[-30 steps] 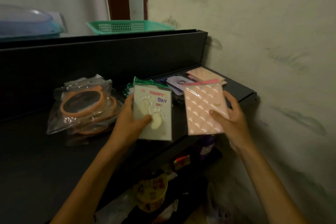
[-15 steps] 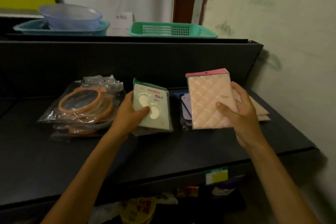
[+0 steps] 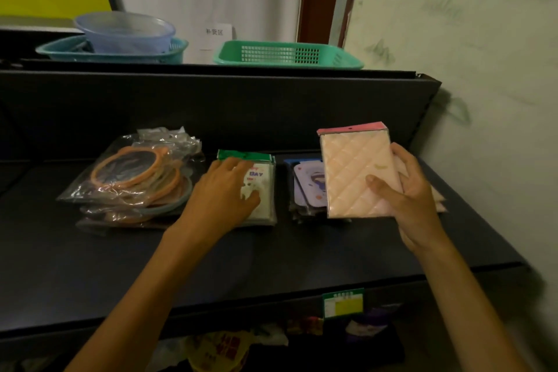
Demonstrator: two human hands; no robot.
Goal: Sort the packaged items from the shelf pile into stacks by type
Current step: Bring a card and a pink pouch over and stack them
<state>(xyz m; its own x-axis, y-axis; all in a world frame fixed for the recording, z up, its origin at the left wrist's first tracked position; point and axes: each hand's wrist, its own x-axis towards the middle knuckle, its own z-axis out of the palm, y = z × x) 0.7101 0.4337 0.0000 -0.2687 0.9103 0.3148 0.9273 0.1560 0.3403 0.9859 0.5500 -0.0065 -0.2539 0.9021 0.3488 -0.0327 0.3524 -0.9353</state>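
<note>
Head view: dark shelf, four piles along its back. Left hand flat on green-topped card pack, fingers fairly straight, pack lying on its stack. Right hand clamped on pink quilted pack, held tilted above blue-edged packs. Bagged orange hoops far left.

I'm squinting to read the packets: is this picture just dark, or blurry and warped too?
Head view: dim overall, the black shelf swallowing detail; glare streaks the plastic bags of round mirrors; print on the footprint card packet under the left hand is soft; the wide lens bows the shelf edges.
</note>
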